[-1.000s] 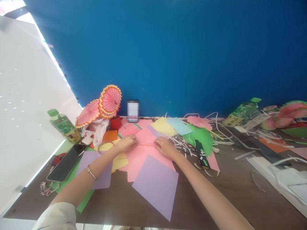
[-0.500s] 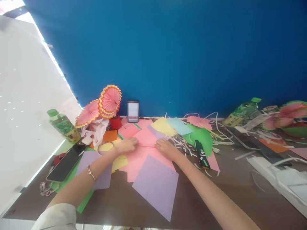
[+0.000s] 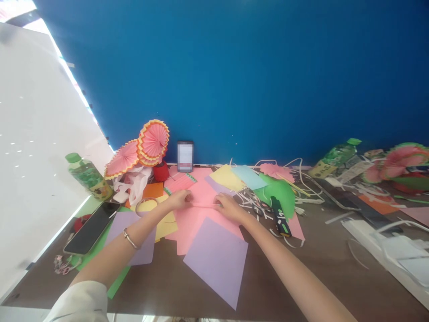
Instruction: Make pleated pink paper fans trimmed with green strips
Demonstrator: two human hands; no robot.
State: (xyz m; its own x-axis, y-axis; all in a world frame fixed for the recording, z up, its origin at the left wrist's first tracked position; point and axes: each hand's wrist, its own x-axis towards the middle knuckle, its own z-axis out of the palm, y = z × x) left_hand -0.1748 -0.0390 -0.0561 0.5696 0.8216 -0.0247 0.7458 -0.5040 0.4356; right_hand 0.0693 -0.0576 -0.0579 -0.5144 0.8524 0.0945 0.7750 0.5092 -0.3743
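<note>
Pinching a pink sheet (image 3: 203,200) along its near edge, both hands are working at the middle of the cluttered table (image 3: 161,286), well inside its back edge. The left hand (image 3: 182,199) is closing curled fingers on the sheet's nine-o'clock end; the right hand (image 3: 228,208) is gripping the three-o'clock end, and a narrow strip is showing between them. With that sheet as the clock's centre, more pink paper (image 3: 191,230) is spreading beneath it, and a purple sheet (image 3: 216,264) is overlapping that at six. A phone (image 3: 185,156) is standing near eleven, before the blue wall (image 3: 234,80). Paper fans (image 3: 154,141) are leaning between ten and eleven. A bottle (image 3: 90,179) is standing just past nine. A yellow sheet (image 3: 228,177) is lying between one and two, and a black tool (image 3: 279,217) is resting around three.
</note>
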